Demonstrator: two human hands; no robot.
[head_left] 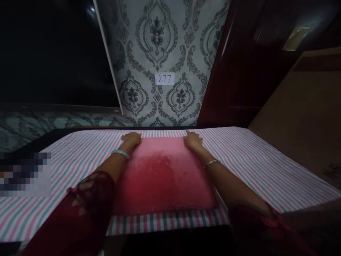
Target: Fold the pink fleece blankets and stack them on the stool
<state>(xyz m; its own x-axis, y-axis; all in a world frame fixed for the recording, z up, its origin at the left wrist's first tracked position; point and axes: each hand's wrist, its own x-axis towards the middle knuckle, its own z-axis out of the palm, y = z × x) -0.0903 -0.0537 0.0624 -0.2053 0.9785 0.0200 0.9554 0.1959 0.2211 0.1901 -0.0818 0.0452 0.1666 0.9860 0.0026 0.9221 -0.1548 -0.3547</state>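
Observation:
A pink rectangular cloth, deeper red over its middle and lower left, lies spread out in front of me. At its far left corner is my left hand, with the fingers bent down over the edge and closed on it. My right hand holds the far right corner in much the same way, fingers curled. Both fingertips are partly hidden. Beneath the cloth is a striped pink, grey and white sheet covering the table.
Behind the table stands a patterned wall with a paper label reading 277. A large dark screen is at the left. On the right are a dark red glossy panel and a brown cardboard box.

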